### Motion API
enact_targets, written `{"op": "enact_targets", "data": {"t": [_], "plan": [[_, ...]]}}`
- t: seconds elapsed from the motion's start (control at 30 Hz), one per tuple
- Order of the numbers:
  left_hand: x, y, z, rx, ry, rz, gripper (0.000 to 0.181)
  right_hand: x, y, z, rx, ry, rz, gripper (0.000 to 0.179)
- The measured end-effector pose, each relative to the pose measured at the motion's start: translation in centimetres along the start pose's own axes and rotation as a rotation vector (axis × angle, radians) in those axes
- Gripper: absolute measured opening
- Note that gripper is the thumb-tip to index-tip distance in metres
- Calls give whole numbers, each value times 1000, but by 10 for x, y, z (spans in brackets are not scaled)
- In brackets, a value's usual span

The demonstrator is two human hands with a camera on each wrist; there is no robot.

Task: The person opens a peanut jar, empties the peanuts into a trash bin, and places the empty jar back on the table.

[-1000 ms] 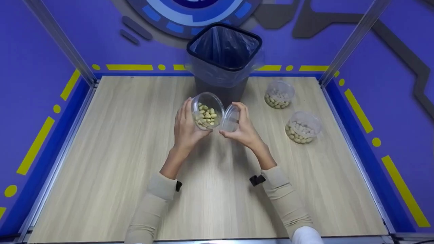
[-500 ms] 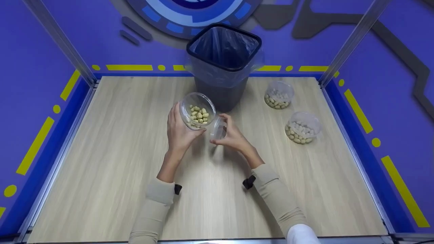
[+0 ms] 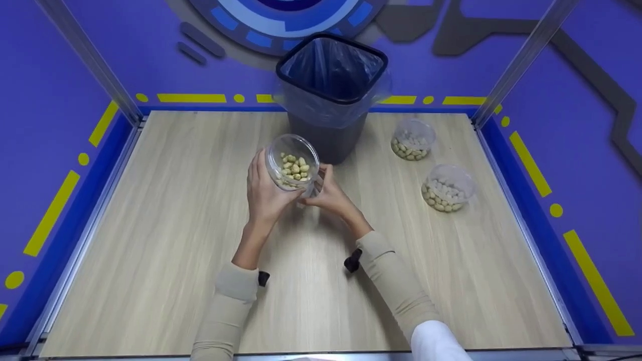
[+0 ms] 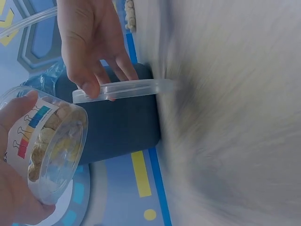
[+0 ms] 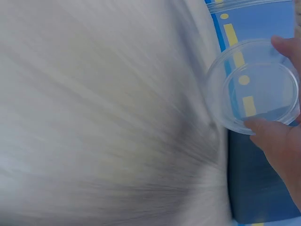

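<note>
My left hand [image 3: 268,193] grips a clear round plastic tub [image 3: 293,144] by its side, lifted over the table. Its open mouth tilts toward me, and pale yellowish nuts [image 3: 295,167] lie inside. A label with printed binder clips wraps its wall in the left wrist view. With thumb and fingers, my right hand [image 3: 331,194] pinches a clear round lid [image 5: 256,89] by its rim. That lid is edge-on beside the tub in the left wrist view, apart from it and lower, near the tabletop. The head view shows it mostly hidden behind the tub.
A dark bin [image 3: 326,135] with a clear plastic liner stands at the back middle, just beyond my hands. To the right are two more clear tubs of nuts, a farther one [image 3: 413,129] and a nearer one [image 3: 454,175]. Blue-purple panels wall the wooden table [image 3: 175,240].
The tub has moved left and slightly toward me, then stayed in place. The right hand has moved left and toward me with the lid, down and partly behind the tub.
</note>
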State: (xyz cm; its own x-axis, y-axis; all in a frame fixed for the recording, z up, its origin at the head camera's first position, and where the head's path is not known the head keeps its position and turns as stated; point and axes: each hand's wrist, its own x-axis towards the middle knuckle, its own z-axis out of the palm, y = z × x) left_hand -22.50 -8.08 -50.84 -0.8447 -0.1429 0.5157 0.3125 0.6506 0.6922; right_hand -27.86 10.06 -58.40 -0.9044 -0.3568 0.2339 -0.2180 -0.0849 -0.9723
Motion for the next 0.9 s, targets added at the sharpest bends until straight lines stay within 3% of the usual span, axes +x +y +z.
{"op": "enact_targets", "data": {"t": [0.13, 0.23, 0.47, 0.63, 0.9], "plan": [[-1, -2, -3, 2, 12, 1, 132, 3, 7, 0, 91, 22, -2, 97], [0, -4, -7, 10, 22, -3, 132, 3, 11, 0, 51, 45, 1, 94], [3, -9, -17, 29, 34, -8, 130, 3, 10, -9, -361, 29, 51, 106], [3, -12, -21, 46, 39, -32, 130, 2, 9, -13, -559, -70, 120, 121], [0, -15, -22, 56, 41, -31, 130, 3, 10, -6, -889, -126, 209, 117]]}}
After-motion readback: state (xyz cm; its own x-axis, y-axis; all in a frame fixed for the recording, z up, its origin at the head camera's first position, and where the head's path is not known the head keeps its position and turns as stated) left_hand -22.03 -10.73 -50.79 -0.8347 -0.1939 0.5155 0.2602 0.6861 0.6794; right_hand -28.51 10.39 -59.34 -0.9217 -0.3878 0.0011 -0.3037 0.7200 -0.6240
